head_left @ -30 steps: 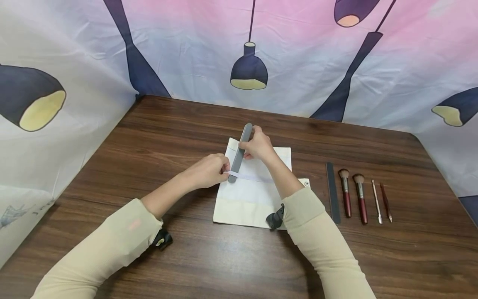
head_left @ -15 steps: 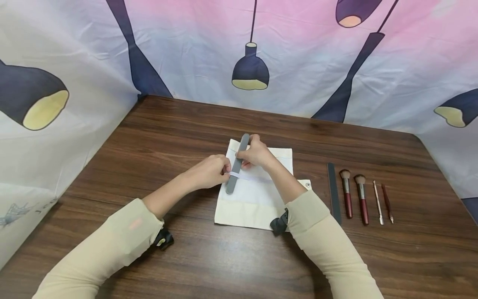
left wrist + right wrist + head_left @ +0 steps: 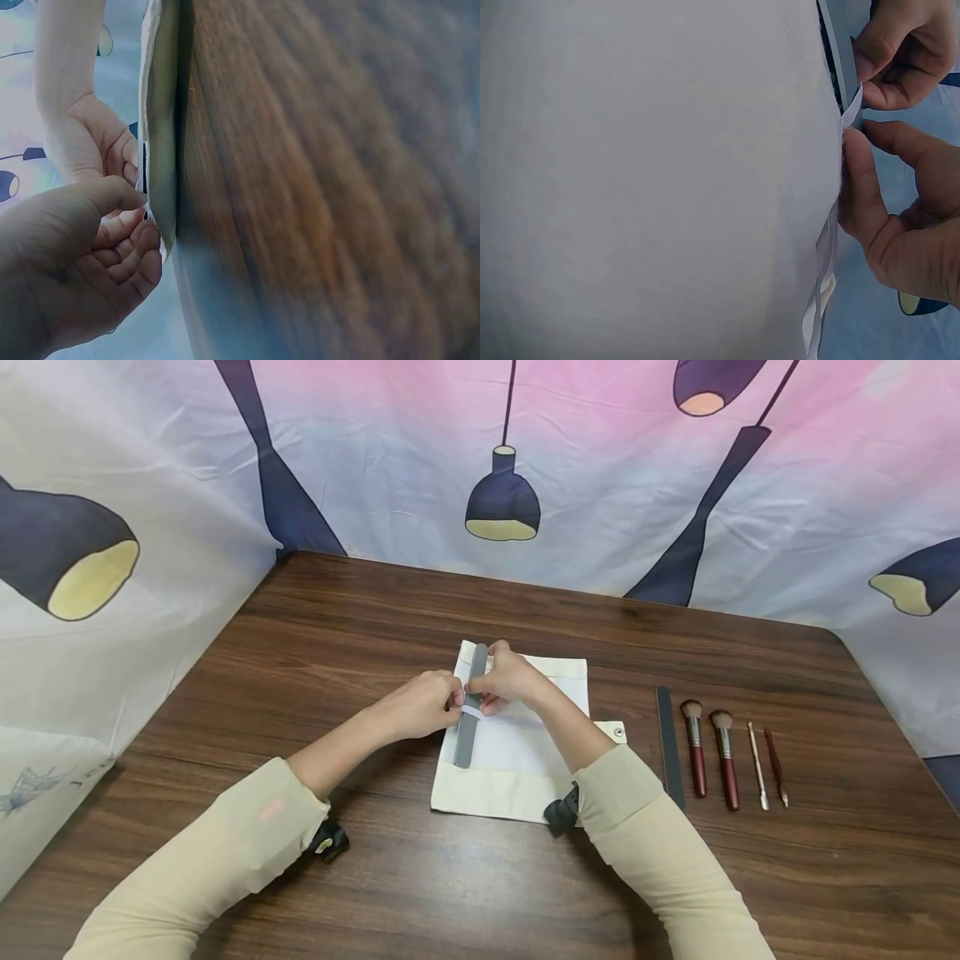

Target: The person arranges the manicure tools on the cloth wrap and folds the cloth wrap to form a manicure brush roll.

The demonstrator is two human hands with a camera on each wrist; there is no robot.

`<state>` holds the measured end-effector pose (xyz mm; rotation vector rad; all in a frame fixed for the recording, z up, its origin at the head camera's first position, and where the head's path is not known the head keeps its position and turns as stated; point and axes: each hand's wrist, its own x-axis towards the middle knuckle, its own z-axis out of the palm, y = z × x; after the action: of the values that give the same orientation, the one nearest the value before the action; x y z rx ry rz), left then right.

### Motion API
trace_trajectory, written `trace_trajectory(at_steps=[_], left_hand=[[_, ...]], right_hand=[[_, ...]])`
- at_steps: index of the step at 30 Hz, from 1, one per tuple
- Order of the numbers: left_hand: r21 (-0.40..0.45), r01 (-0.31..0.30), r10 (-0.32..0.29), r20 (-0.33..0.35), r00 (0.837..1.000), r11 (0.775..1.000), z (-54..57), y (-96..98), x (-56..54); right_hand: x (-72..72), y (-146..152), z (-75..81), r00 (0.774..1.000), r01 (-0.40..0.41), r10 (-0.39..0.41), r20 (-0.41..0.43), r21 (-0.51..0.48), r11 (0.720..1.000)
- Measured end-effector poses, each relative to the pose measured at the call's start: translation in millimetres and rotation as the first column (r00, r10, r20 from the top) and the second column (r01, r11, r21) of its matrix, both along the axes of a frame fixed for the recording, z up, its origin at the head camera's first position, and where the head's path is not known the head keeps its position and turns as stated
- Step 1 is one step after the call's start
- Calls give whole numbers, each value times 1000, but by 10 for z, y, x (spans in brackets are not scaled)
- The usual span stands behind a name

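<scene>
A grey nail file [image 3: 466,743] lies lengthwise along the left side of a cream and white cloth roll [image 3: 480,789]. A white elastic band [image 3: 472,712] crosses over its middle. My left hand [image 3: 420,703] pinches the band at the roll's left edge. From the right, my right hand [image 3: 517,683] holds the file just above the band, thumb on its near face. In the right wrist view the band [image 3: 853,109] stands lifted between the two hands, beside the file [image 3: 841,52]. The left wrist view has the left fingers [image 3: 139,259] right at the roll's edge [image 3: 161,112].
Right of the roll, a second, darker nail file [image 3: 670,747], two makeup brushes [image 3: 697,760] with red handles, a thin pale metal tool [image 3: 758,764] and a thin dark red tool [image 3: 777,768] lie in a row. A tab with a metal eyelet [image 3: 618,732] sticks out from the roll.
The nail file has slid toward me under the elastic band and turned more upright along the roll. My right hand moved down with it; the left hand stayed at the band.
</scene>
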<state>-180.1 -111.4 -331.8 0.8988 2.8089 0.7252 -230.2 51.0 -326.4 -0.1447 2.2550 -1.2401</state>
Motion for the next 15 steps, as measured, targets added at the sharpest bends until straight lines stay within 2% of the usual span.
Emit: trace_trajectory(at_steps=[15], left_hand=[[-45,6,-7,-27,1000,999,-9,37,-32]], right_hand=[[-1,31,-5,998,-35,35,43,-4,999]])
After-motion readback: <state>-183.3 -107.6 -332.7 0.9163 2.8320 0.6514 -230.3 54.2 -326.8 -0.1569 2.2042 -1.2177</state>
